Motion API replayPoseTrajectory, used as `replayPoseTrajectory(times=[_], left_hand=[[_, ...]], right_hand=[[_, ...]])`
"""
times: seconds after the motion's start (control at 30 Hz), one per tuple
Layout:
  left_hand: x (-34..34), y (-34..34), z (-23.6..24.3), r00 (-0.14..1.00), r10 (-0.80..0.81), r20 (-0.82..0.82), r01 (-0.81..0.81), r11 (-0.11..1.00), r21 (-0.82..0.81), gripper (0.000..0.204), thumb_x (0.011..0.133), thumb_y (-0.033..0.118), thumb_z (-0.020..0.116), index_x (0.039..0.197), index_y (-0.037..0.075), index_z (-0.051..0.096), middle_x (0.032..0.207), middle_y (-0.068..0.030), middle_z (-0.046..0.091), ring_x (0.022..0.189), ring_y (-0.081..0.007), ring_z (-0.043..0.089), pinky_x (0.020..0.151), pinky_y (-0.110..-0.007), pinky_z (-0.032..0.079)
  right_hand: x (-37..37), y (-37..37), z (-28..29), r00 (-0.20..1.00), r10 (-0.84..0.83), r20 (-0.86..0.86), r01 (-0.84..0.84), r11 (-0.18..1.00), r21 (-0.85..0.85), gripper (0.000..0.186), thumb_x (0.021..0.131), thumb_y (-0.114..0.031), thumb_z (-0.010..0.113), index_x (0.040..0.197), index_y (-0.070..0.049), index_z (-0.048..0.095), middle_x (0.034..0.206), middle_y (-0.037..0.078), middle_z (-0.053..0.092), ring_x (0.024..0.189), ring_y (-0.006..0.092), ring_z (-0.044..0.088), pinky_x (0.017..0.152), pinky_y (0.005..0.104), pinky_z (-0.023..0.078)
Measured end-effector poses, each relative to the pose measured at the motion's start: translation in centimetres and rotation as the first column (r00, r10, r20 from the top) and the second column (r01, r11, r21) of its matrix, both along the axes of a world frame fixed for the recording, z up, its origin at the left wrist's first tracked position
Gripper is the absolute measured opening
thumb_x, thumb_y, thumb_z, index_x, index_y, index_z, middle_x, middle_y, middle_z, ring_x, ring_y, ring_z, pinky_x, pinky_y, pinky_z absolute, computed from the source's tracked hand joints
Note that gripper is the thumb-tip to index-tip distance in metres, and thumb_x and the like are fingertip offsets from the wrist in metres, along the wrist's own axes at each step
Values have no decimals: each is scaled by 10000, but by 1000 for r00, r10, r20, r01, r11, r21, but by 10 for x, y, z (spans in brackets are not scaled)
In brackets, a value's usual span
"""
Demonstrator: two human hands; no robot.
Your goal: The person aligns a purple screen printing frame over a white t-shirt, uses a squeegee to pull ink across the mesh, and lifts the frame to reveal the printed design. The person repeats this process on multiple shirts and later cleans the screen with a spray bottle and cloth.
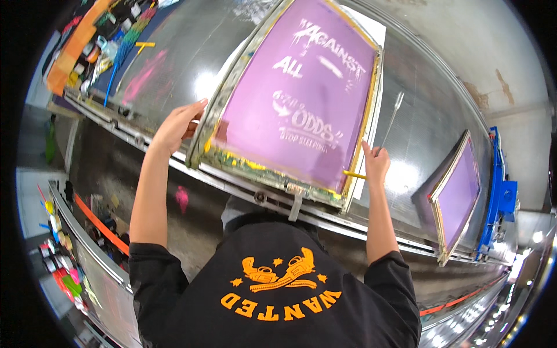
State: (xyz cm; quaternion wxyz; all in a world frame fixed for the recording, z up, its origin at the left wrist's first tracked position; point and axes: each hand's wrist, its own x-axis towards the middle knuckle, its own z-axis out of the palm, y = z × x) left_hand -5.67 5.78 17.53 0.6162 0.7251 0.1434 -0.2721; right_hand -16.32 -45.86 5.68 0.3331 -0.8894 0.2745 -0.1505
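Note:
A screen-printing frame (296, 104) with lilac mesh and white lettering lies over a pale board on a long metal table (156, 58), its lower rails streaked with yellow and green. My left hand (180, 124) is beside the frame's left side, fingers bent and apart; whether it touches cannot be told. My right hand (376, 156) is closed at the right side, thumb raised by the frame's edge; what it holds, if anything, is unclear. A short yellow bar (354, 174) lies just below that hand.
A second lilac screen (458, 191) stands tilted on the table's right, near blue machinery (505, 197). Tubs and coloured clutter (101, 49) sit at the upper left, with a blue stick (113, 75). Metal rails (116, 127) edge the table. Another cluttered table (93, 267) is at lower left.

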Motion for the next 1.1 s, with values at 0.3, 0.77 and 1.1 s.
replayPoseTrajectory(times=[0.3,0.77,1.1], left_hand=[[66,-7,-132,950,-206,233,45,832,553,824,829,657,732,1132,-105,647,1079,-242,709,851,-315,683,806,-435,525],[49,-45,-180,940,-12,340,-136,903,407,558,837,494,809,946,-45,715,816,-108,715,747,-159,640,724,-337,522],[51,-46,-168,930,-55,364,-159,830,534,525,853,452,799,1025,-40,733,841,-128,741,780,-180,673,760,-346,529]], right_hand=[[20,-32,-118,999,0,50,16,944,-329,532,772,-331,874,953,100,619,1016,209,619,928,368,610,870,436,505],[6,0,-60,965,-257,-48,237,940,-247,412,832,-236,782,683,-44,449,906,105,550,860,340,573,802,445,463],[13,7,-55,967,-253,-17,247,957,-153,390,811,-217,787,674,-36,470,933,138,569,933,364,591,857,450,458]])
